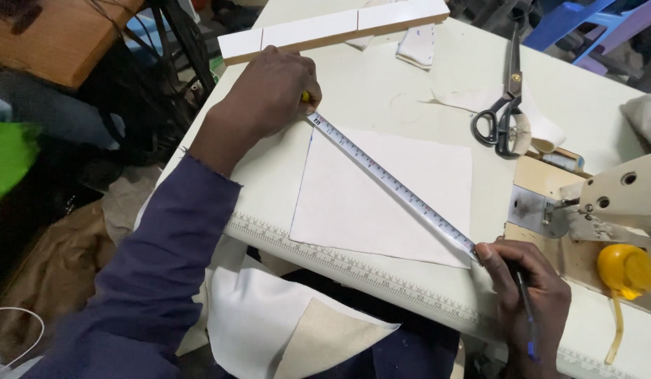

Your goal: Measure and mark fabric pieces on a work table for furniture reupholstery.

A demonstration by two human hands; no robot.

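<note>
A: Where is the tape measure?
B: Stretched corner to corner across the fabric square, pinned by the left hand; the right hand also grips a pen.
A: Progress?
B: 1 edge line is drawn; the diagonal is unmarked.

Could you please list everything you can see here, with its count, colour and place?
table: one, cream, centre
fabric square: one, off-white, mid-table
tape measure: one, white, stretched diagonally over the fabric
scissors: one, black-handled, upper right
sewing machine: one, cream, right edge
white blocks: a row, top
pen: one, dark, in right hand
left hand: pins the tape's upper end
right hand: holds the tape's lower end
</note>
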